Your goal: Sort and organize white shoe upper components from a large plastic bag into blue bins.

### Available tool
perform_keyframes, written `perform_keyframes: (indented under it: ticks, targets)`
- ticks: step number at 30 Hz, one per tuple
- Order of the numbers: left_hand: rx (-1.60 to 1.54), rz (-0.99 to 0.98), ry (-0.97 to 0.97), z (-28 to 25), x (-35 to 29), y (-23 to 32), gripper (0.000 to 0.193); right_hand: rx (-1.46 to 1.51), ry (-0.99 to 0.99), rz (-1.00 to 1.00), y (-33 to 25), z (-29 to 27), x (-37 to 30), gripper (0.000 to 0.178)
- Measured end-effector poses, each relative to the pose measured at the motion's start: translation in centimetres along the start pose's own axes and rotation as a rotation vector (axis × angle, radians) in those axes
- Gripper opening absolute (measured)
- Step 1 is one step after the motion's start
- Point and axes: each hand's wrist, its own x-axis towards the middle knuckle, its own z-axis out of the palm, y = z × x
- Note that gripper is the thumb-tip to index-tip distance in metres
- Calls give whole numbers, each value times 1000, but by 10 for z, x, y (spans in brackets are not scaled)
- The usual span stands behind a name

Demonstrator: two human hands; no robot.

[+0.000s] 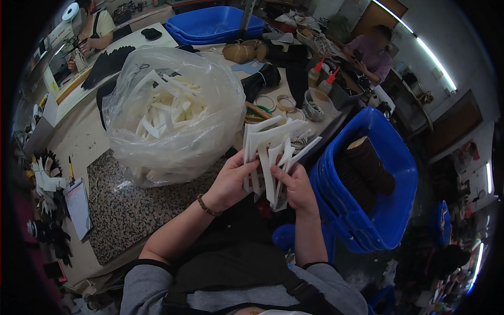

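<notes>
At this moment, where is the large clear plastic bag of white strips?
In the head view, the large clear plastic bag is left of centre, beyond the bare left hand, its near side over the speckled slab.

From strips [269, 181]: bag [210, 97] is sitting at 10 o'clock, bottles [314, 76] standing at 1, tub [403, 181] holding rolls [370, 165] at 3, slab [136, 210] lying at 8.

- Strips [258, 138]: matt, smooth, like foam or thick cloth; exact material unclear
- Bag [223, 113]: thin, see-through plastic, crinkled and glossy
- Slab [142, 215]: speckled, stone-like, smooth
- Tub [401, 194]: smooth blue plastic with a soft shine
- Rolls [370, 168]: dark, matt, ribbed, like cloth
- Sheet [77, 207]: flat, pale paper
- Sleeve [144, 286]: soft, matt grey cloth
- Apron [231, 273]: dull black cloth
</notes>
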Motion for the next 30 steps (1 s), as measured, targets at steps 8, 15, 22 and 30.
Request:
perform_keyframes:
  ticks: [8,15,22,30]
  targets:
    - [75,7,11,-1,-3,-4,36,40,47,-22,2,18,2,37]
    - [1253,270,167,-14,-53,12,56,-23,26,2,28,96,23,46]
    - [1377,296,132,29,-92,72,66,-607,235,-363,-93,7,45,39]
    - [1363,-55,142,-23,-151,88,45,-1419,799,51,-106,-253,73,56]
